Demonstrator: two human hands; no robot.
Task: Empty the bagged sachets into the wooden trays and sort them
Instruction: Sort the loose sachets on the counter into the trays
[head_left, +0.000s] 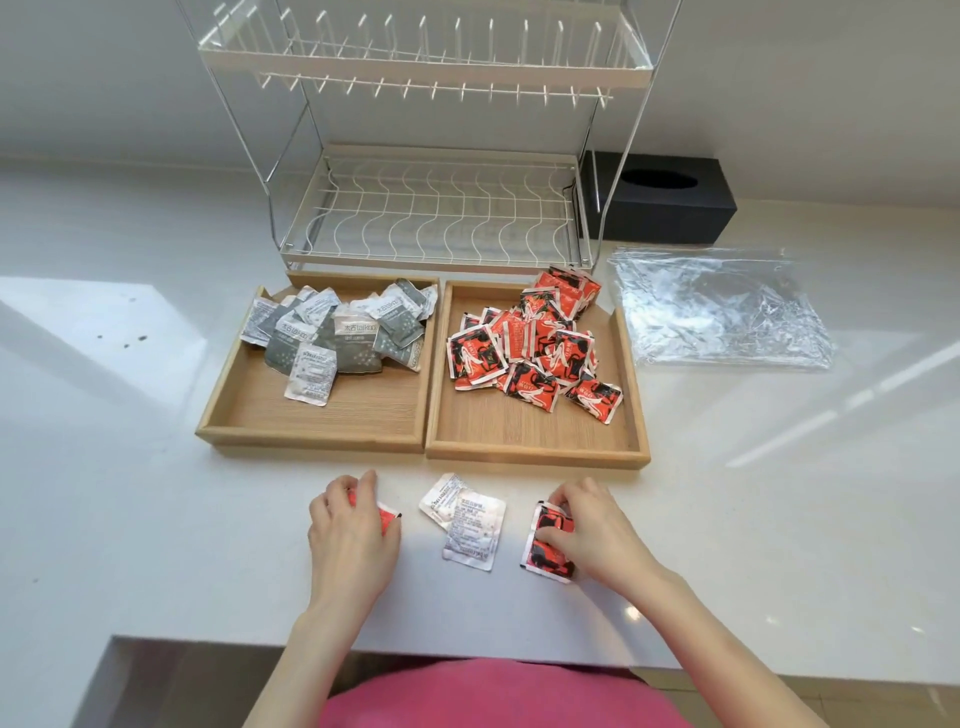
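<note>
Countertop (156, 519) trays: left tray (311, 431) grey sachets (337, 332), right tray (535, 441) red sachets (535, 348).

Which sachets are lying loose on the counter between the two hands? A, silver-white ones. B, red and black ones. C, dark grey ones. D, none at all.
A: two overlapping silver-white sachets lie untouched on the counter between the left hand and the right hand, each of which is on a red sachet.
</note>
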